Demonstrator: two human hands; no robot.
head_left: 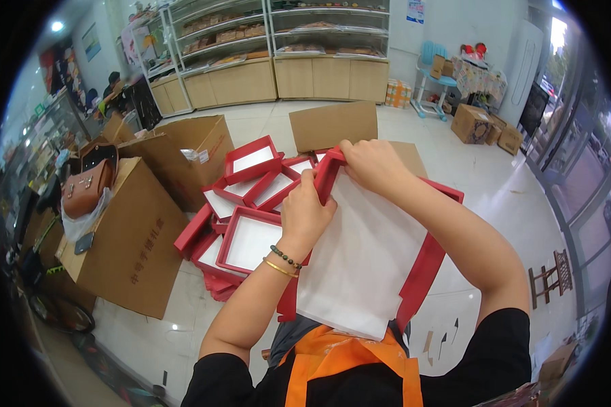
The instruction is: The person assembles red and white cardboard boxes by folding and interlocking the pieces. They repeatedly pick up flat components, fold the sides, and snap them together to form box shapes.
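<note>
On my lap lies a partly folded red cardboard box (414, 281) with a white inside; its long side walls stand up, and the near end is spread flat. My right hand (373, 163) pinches the far left corner of its red wall. A little nearer to me, my left hand (304, 216) grips the left red wall, thumb on the inner face. Beyond my left forearm is a heap of red box trays (248, 244) with white insides, several of them stacked at angles.
A large brown carton (139, 237) stands at left, with a brown handbag (87, 188) on top. Behind the heap is another open carton (183, 156). Glass-fronted shelves (278, 54) line the back wall. Smaller cartons (472, 124) and a blue chair (436, 74) stand far right, a wooden stool (551, 277) nearer.
</note>
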